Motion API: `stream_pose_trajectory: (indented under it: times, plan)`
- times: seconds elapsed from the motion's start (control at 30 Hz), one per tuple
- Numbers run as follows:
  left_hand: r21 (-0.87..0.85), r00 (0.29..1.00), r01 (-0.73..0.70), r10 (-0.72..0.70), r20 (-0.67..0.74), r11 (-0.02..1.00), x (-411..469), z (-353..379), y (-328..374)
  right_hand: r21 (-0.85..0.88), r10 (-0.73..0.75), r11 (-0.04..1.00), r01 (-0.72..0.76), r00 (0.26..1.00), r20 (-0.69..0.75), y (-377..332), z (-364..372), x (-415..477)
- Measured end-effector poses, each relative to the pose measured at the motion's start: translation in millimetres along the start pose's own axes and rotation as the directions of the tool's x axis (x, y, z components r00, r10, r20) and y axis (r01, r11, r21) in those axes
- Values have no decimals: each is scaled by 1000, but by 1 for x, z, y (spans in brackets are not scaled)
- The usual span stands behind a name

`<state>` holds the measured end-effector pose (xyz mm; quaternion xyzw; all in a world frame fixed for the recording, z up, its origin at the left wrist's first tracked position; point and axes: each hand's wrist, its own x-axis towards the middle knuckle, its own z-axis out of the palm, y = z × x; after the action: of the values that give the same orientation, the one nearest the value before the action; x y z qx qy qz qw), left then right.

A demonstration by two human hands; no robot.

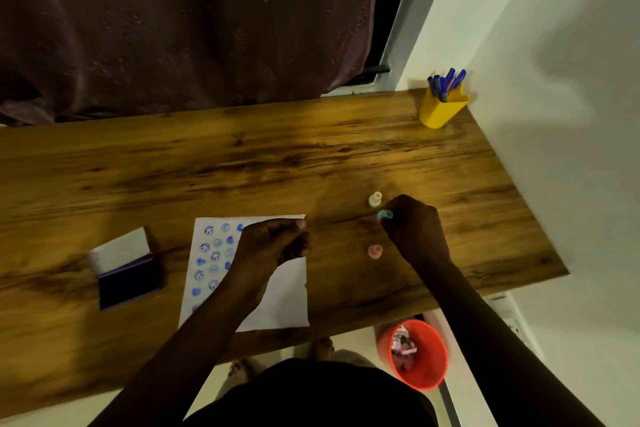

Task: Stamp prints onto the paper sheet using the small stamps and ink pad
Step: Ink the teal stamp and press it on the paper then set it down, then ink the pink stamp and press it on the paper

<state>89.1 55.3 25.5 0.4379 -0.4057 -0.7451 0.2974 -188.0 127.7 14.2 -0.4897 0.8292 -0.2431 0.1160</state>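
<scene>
A white paper sheet (pixel 284 298) lies on the wooden table (pixel 242 156), with several blue round prints down its left part. My left hand (pixel 273 243) hovers over the sheet's upper middle, fingers curled, nothing visible in it. My right hand (pixel 414 229) is to the right of the sheet, fingertips closed on a small teal stamp (pixel 385 216). A pale cream stamp (pixel 375 199) stands just beyond it. A pink stamp (pixel 374 251) stands nearer me. The open ink pad (pixel 129 279), dark with a white lid, sits left of the sheet.
A yellow cup (pixel 441 111) with blue pens stands at the table's far right corner by the white wall. A dark curtain (pixel 173 28) hangs behind the table. An orange bin (pixel 417 354) sits on the floor under the near right edge.
</scene>
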Motion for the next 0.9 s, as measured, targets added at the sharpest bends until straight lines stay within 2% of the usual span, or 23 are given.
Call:
stream_pose_trajectory:
  times: [0.47, 0.73, 0.9]
  plan:
    - [-47, 1000, 9, -10, -10, 999, -2, 11, -8, -32, 32, 999, -29, 993, 110, 12, 13, 18]
    - [-47, 1000, 16, -16, 0, 999, -5, 12, -9, -29, -32, 999, 33, 998, 54, 13, 7, 12]
    - [-53, 1000, 11, -10, 5, 999, -5, 9, -10, -133, -140, 982, 135, 990, -26, 10, 1, 0]
